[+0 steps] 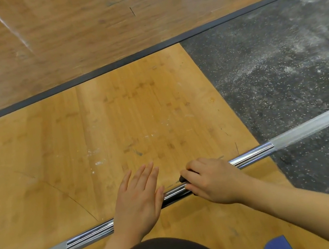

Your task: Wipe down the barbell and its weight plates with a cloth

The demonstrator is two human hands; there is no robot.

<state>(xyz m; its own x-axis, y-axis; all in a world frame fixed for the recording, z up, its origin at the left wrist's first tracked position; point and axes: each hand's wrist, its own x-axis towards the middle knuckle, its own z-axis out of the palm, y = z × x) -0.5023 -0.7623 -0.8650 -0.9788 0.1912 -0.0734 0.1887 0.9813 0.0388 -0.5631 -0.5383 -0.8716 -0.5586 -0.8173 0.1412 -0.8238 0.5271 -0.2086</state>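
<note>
right hand point(211, 181) gripping barbell point(250, 155), rubber mat point(279, 63) beside

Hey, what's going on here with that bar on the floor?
A person is wiping a barbell that lies across a wooden lifting platform. Their right hand grips a dark cloth wrapped on the smooth middle of the shaft, while the left hand rests open on the bar beside it. No weight plates are in view.

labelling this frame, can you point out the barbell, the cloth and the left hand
barbell point(252, 154): head view, on the smooth chrome shaft right of the hands
cloth point(182, 178): head view, on the dark bit showing under the right hand's fingers
left hand point(138, 201): head view, on its back
</note>
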